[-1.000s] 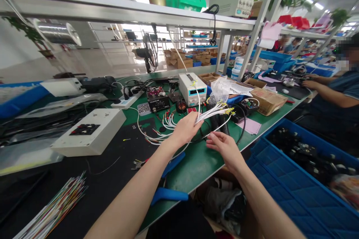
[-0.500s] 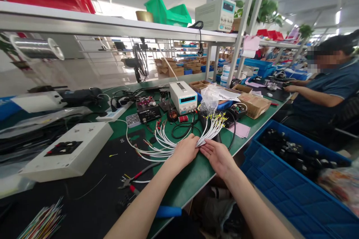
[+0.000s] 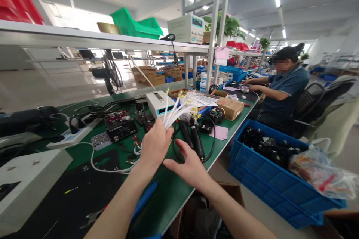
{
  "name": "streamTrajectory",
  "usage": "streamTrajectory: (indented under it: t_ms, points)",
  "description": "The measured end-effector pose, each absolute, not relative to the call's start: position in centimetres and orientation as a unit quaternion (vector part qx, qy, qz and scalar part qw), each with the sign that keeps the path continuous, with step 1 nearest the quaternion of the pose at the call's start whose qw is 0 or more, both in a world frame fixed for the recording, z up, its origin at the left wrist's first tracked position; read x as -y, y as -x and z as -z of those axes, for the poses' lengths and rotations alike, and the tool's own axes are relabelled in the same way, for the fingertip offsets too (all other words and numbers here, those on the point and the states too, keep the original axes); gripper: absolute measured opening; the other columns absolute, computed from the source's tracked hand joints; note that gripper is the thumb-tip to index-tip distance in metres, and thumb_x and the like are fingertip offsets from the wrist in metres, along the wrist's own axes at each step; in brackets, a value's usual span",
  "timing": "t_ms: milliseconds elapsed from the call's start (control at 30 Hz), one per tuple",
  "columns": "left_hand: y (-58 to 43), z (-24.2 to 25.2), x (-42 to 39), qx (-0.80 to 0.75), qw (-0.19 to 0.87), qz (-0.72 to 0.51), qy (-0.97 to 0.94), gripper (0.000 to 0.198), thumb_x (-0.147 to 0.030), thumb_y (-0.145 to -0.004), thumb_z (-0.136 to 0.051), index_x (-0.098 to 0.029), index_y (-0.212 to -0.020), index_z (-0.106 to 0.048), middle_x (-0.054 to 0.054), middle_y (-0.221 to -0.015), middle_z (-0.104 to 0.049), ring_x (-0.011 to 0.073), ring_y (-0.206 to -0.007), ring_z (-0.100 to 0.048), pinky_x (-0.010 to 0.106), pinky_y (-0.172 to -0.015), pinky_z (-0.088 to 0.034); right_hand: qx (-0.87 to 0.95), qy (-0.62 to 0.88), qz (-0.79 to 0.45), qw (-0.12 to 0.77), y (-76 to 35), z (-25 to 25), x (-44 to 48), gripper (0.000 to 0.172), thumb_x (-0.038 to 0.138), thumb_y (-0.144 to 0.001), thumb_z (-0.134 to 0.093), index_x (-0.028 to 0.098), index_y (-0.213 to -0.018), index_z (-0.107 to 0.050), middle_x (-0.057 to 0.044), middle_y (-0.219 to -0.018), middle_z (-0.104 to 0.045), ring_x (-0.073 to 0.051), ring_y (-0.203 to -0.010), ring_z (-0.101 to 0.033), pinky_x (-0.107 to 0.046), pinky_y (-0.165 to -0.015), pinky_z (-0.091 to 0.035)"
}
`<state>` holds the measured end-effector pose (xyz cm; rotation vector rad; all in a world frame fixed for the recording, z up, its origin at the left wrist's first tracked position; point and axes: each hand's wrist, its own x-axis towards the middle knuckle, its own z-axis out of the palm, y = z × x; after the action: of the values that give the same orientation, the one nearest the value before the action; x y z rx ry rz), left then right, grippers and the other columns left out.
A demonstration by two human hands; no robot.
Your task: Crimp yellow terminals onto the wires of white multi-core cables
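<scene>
My left hand (image 3: pixel 156 142) is closed around a bundle of white cables (image 3: pixel 175 114), lifted above the green bench. Their yellow-tipped ends fan out beyond my fist, up and to the right. Other ends of the bundle show below and left of the fist, partly hidden by my hand and forearm. My right hand (image 3: pixel 188 164) is beside it with thumb and fingers apart, holding nothing. Two black-handled tools (image 3: pixel 196 138) lie on the bench just beyond my right hand.
A white power supply (image 3: pixel 158 104) stands behind the bundle. A black control box (image 3: pixel 122 130) is to its left, and a cardboard box (image 3: pixel 231 107) to its right. A blue crate (image 3: pixel 252 171) of black parts stands right of the bench. A co-worker (image 3: pixel 288 82) sits farther back.
My left hand has raised the cable bundle off the bench, and its tips now point upward. My right hand has come away from the cables and opened. The view has swung right.
</scene>
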<state>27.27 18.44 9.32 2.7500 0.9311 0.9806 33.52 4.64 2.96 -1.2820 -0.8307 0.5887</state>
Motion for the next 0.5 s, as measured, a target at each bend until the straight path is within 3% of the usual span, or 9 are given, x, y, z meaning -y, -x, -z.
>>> streamTrajectory:
  t_ms: [133,233,367,433,500]
  points:
    - [-26.3,-15.0,-17.1,-0.315,0.093,-0.416,-0.848,0.02,-0.041,-0.105,-0.05,-0.021,-0.106,-0.053,0.005,-0.085,-0.074,0.0306,-0.08,-0.074,0.037,-0.067,-0.051,0.454,0.574,-0.17,0.66,-32.1,-6.5,-5.5,0.099,0.029,-0.067,-0.092,0.029,-0.156,-0.048,-0.007,-0.163,-0.049,-0.032,-0.153,-0.041,-0.047,-0.129,-0.027]
    - [-25.0,-18.2,-13.8,-0.284,0.156,-0.478,-0.816,0.021,-0.042,-0.107,-0.048,-0.024,-0.101,-0.056,-0.001,-0.09,-0.078,0.0226,-0.082,-0.074,0.036,-0.075,-0.054,0.528,0.566,-0.044,0.631,-31.1,-9.7,-6.3,0.088,0.027,-0.076,-0.08,0.026,-0.155,-0.043,-0.01,-0.16,-0.05,-0.031,-0.148,-0.045,-0.045,-0.124,-0.035]
    - [-23.9,-21.2,-9.3,-0.209,0.292,-0.529,-0.769,0.029,-0.047,-0.11,-0.045,-0.026,-0.094,-0.058,-0.006,-0.082,-0.075,0.017,-0.08,-0.074,0.034,-0.08,-0.056,0.555,0.601,0.019,0.574,-30.8,-12.9,-6.0,0.054,0.027,-0.086,-0.063,0.022,-0.139,-0.051,-0.011,-0.124,-0.072,-0.033,-0.109,-0.07,-0.045,-0.091,-0.056]
    - [-23.7,-22.4,-8.0,-0.177,0.343,-0.531,-0.755,0.033,-0.048,-0.109,-0.047,-0.025,-0.09,-0.061,-0.005,-0.08,-0.075,0.0158,-0.075,-0.073,0.032,-0.076,-0.057,0.549,0.616,0.025,0.565,-31.0,-13.9,-5.1,0.042,0.027,-0.089,-0.06,0.022,-0.13,-0.054,-0.007,-0.105,-0.075,-0.03,-0.086,-0.072,-0.039,-0.074,-0.055]
    - [-23.6,-23.4,-7.4,-0.129,0.386,-0.503,-0.762,0.037,-0.049,-0.109,-0.05,-0.023,-0.088,-0.065,-0.002,-0.085,-0.077,0.0163,-0.079,-0.074,0.029,-0.075,-0.058,0.533,0.617,0.041,0.577,-31.6,-14.5,-3.8,0.032,0.028,-0.092,-0.059,0.023,-0.124,-0.055,-0.004,-0.096,-0.073,-0.025,-0.076,-0.069,-0.034,-0.066,-0.051]
